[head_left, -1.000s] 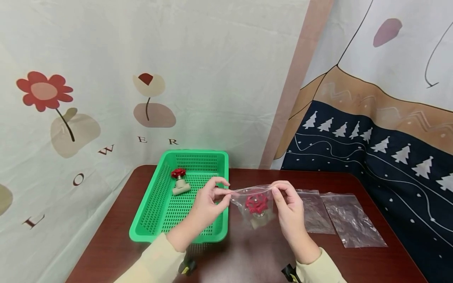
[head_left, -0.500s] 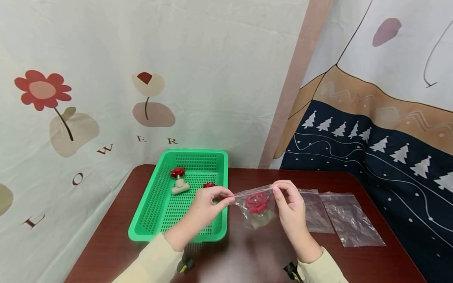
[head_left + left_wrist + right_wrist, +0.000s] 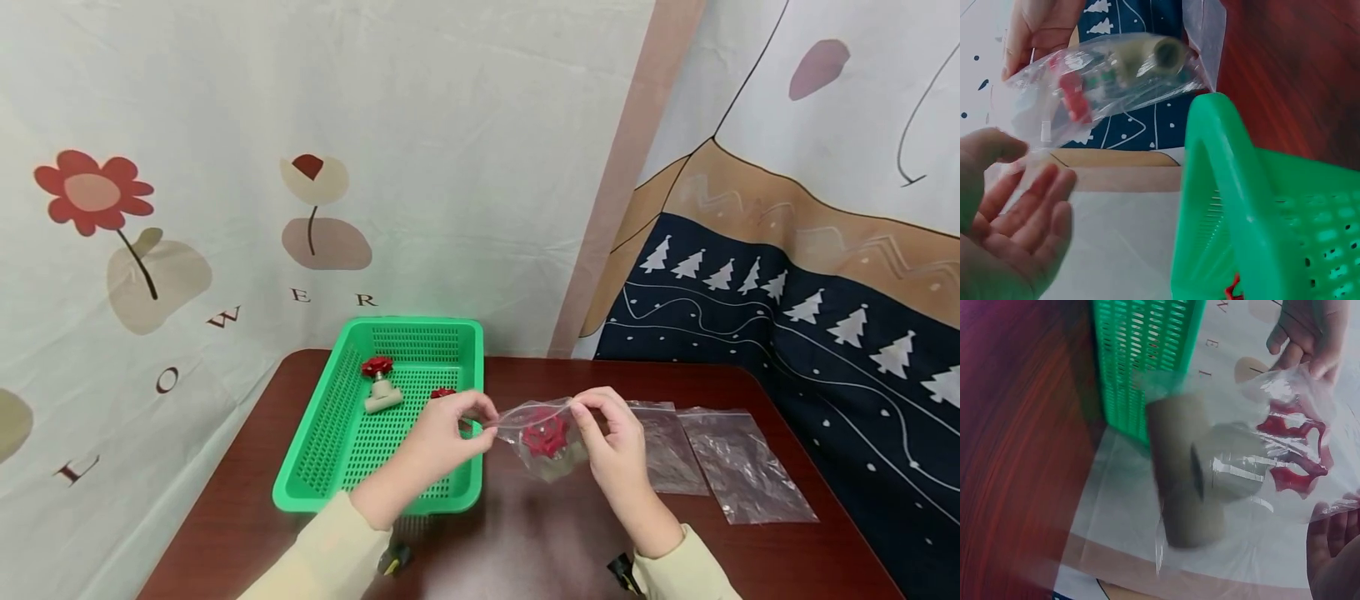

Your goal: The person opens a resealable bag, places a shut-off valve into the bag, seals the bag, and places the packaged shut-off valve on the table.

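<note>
Above the table, a clear zip-lock bag [image 3: 512, 433] hangs between the two hands. Inside it is a valve with a red handwheel [image 3: 545, 435] and a beige tee-shaped body [image 3: 1179, 475]. The left hand [image 3: 442, 429] pinches the bag's top edge at its left end between thumb and fingers. At the other end of that edge, the right hand [image 3: 617, 446] has a pinch grip with thumb and index finger. The bag's upper edge bows slightly, and part of the valve body is blurred by plastic in the head view.
A green basket [image 3: 300, 450] stands left of the bag, partly behind the left hand. It holds a valve [image 3: 382, 387] and another red handwheel [image 3: 442, 392], mostly hidden. Two flat clear bags [image 3: 663, 454] [image 3: 750, 467] lie on the brown table [image 3: 510, 550] at right.
The left hand's raised fingers have come down toward its thumb, and it has shifted slightly right. The bag's top edge now bows more, and a second handwheel in the basket has come into sight.
</note>
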The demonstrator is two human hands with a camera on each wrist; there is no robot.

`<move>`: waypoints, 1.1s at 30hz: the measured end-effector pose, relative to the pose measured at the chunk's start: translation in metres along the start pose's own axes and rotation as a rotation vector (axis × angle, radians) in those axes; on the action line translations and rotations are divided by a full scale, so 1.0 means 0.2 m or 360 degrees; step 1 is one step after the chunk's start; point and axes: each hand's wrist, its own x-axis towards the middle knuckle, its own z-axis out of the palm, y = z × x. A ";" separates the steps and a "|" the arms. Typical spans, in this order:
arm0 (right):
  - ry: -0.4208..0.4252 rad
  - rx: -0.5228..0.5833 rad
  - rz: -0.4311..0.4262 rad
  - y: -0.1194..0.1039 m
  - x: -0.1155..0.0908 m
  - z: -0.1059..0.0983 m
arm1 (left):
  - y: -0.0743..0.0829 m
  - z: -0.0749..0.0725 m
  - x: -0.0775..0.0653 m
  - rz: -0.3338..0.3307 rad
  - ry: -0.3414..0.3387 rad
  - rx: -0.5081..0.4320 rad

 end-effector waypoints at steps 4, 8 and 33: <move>-0.0096 0.0038 -0.0093 0.02 -0.01 0.01 | 0.05 0.02 0.02 -0.0009 -0.0142 0.0088; -0.0140 0.0032 -0.0139 0.03 -0.02 0.02 | 0.10 0.05 0.04 0.0097 -0.0160 0.0184; -0.0168 0.0006 -0.0232 0.02 -0.03 0.06 | 0.17 0.12 0.09 0.0313 0.0027 0.0422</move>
